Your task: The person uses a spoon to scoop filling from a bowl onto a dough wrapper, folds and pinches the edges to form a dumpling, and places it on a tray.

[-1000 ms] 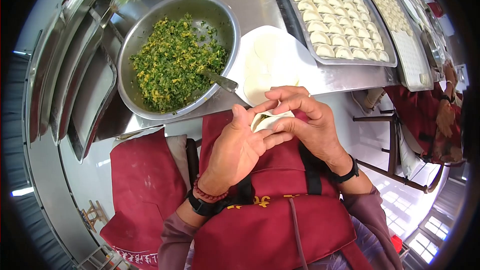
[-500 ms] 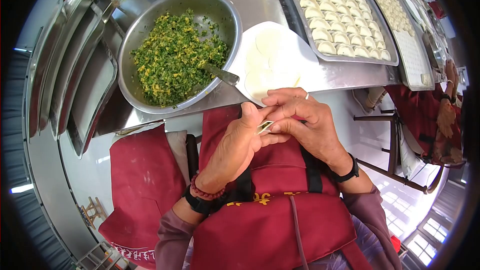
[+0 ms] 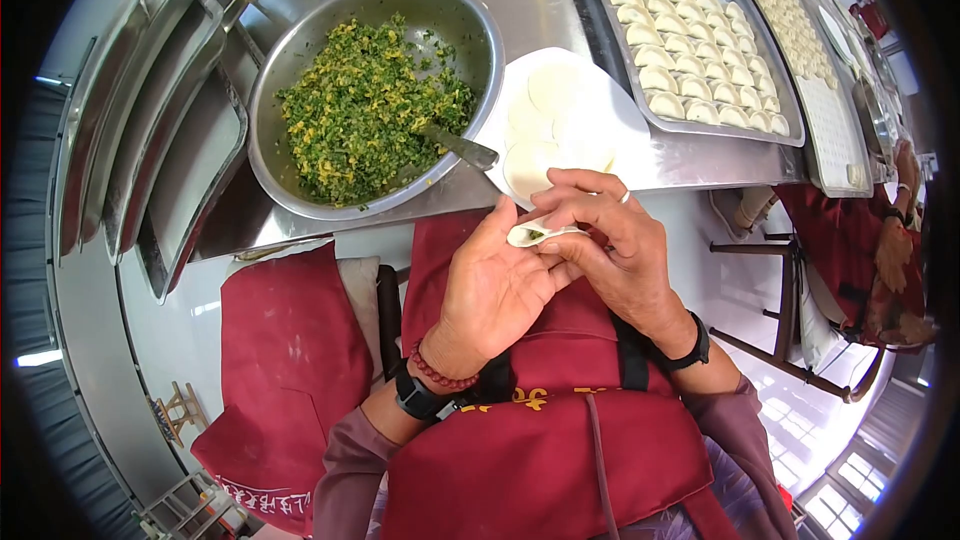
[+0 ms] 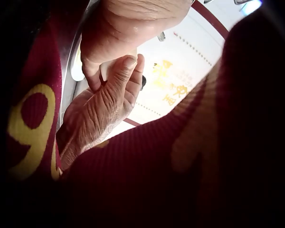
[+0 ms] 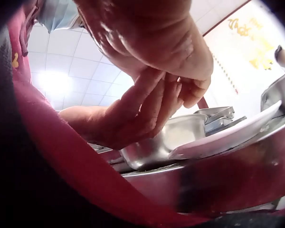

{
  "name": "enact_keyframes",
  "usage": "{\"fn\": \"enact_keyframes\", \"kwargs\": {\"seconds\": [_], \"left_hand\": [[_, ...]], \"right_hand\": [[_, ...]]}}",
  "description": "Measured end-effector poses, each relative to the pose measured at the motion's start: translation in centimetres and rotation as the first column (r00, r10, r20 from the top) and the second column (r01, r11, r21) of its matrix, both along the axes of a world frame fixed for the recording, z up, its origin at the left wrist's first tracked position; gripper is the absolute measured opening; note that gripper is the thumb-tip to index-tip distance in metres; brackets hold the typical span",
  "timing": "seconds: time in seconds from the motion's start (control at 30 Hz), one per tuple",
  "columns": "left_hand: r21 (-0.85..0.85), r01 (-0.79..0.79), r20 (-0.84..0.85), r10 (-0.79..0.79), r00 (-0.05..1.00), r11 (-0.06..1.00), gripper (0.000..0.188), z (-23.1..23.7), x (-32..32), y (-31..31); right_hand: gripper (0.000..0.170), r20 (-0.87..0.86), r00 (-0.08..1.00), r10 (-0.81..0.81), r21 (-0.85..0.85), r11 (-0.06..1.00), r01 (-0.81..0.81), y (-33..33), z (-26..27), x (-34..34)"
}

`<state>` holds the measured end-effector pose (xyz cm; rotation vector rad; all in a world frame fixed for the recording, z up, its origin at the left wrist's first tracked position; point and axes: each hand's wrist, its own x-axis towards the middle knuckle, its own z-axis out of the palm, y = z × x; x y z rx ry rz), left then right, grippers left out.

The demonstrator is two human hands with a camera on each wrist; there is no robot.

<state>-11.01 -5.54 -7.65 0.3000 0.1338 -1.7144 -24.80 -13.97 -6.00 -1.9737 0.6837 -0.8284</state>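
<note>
A half-closed dumpling [image 3: 538, 233], white dough with green filling showing at its open left end, sits between both hands over the lap. My left hand [image 3: 490, 285] holds it from the left, palm turned up, thumb at the open end and fingers beneath. With thumb and fingers, my right hand [image 3: 620, 250] pinches the dough edge on the right. In the left wrist view, a thumb [image 4: 121, 71] presses on the pale dough [image 4: 110, 67]. The right wrist view shows the left hand's fingers [image 5: 149, 102] meeting the right hand, hiding the dumpling.
Round wrappers [image 3: 530, 162] lie on a white board [image 3: 625, 130] just beyond the hands. Left of it stands a steel bowl [image 3: 492, 50] of chopped green and yellow filling with a metal spoon [image 3: 465, 148]. A tray [image 3: 690, 127] of dumplings is at right; empty trays [image 3: 190, 170] lean far left.
The dumpling has turned so its open end and filling show again after being mostly covered. My left fingers have spread away from it somewhat. The whole head view has shifted slightly.
</note>
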Motion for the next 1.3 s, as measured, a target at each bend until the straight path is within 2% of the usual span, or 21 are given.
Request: {"fn": "enact_keyframes", "kwargs": {"seconds": [0.13, 0.23, 0.33, 0.4, 0.5, 0.53, 0.6, 0.63, 0.77, 0.83, 0.93, 1.03, 1.13, 1.3], "left_hand": [[-0.02, 0.027, 0.075, -0.025, 0.997, 0.999, 0.042, -0.7, 0.1, 0.0], [-0.012, 0.041, 0.213, -0.037, 0.976, 0.999, 0.035, 0.3, 0.0, 0.0], [-0.012, 0.066, 0.385, -0.056, 0.921, 0.998, 0.03, 0.8, 0.2, 0.2], [0.026, 0.066, 0.434, -0.071, 0.898, 0.997, 0.027, 0.0, 0.2, 0.5], [-0.027, 0.092, 0.396, -0.074, 0.915, 0.995, 0.033, -0.7, 0.2, 0.6], [-0.003, 0.063, 0.317, -0.059, 0.947, 0.998, 0.032, -0.5, 0.1, 0.5], [0.052, 0.013, 0.151, -0.021, 0.988, 0.999, 0.032, 0.4, -0.1, 0.0], [0.072, 0.012, 0.13, -0.021, 0.991, 0.997, 0.034, 0.6, -0.1, 0.0], [0.089, 0.008, 0.073, -0.015, 0.997, 0.996, 0.037, 0.7, -0.1, -0.1], [0.044, 0.005, 0.043, -0.007, 0.999, 0.999, 0.037, 0.0, -0.2, 0.1], [-0.03, -0.006, 0.015, 0.007, 1.0, 1.0, 0.037, -1.3, -0.2, 0.3], [-0.003, 0.006, 0.067, -0.006, 0.998, 1.0, 0.037, -0.6, -0.3, 0.2], [0.035, 0.013, 0.139, -0.018, 0.99, 0.999, 0.039, 0.3, -0.5, 0.1], [-0.021, 0.02, 0.235, -0.014, 0.972, 1.0, 0.042, 0.4, -0.7, 0.3]], "right_hand": [[0.016, -0.011, 0.999, 0.035, -0.078, 0.996, -0.036, -0.2, -0.2, -0.3], [0.019, -0.052, 0.999, -0.004, -0.005, 1.0, 0.003, 0.0, 0.3, -0.3], [0.024, 0.051, 0.995, -0.082, 0.281, 0.957, 0.064, 0.9, 0.4, 0.2], [0.027, 0.026, 0.998, -0.06, 0.272, 0.961, 0.051, 1.2, -0.2, 0.1], [0.024, -0.058, 0.996, -0.064, 0.24, 0.968, 0.076, 1.4, 0.2, 0.0], [0.022, -0.094, 0.993, -0.072, 0.226, 0.97, 0.092, 1.4, 0.4, 0.0], [0.02, -0.053, 0.998, 0.016, 0.058, 0.998, -0.013, 0.6, -0.4, -0.5], [0.018, -0.038, 0.997, 0.061, -0.029, 0.998, -0.063, 0.3, -0.7, -0.7], [0.015, 0.098, 0.995, 0.0, 0.082, 0.997, -0.008, 0.2, -0.7, -0.3], [0.015, 0.114, 0.992, -0.056, 0.164, 0.986, 0.037, 0.5, -0.4, 0.0], [0.014, 0.05, 0.994, -0.098, 0.324, 0.943, 0.076, 0.9, 0.1, 0.0], [0.017, 0.007, 1.0, -0.022, 0.101, 0.995, 0.021, 0.5, 0.3, 0.0], [0.016, -0.033, 0.999, 0.02, -0.011, 1.0, -0.021, 0.0, 0.0, -0.3], [0.014, -0.052, 0.997, 0.059, -0.073, 0.995, -0.062, -0.2, 0.0, -0.5]]}}
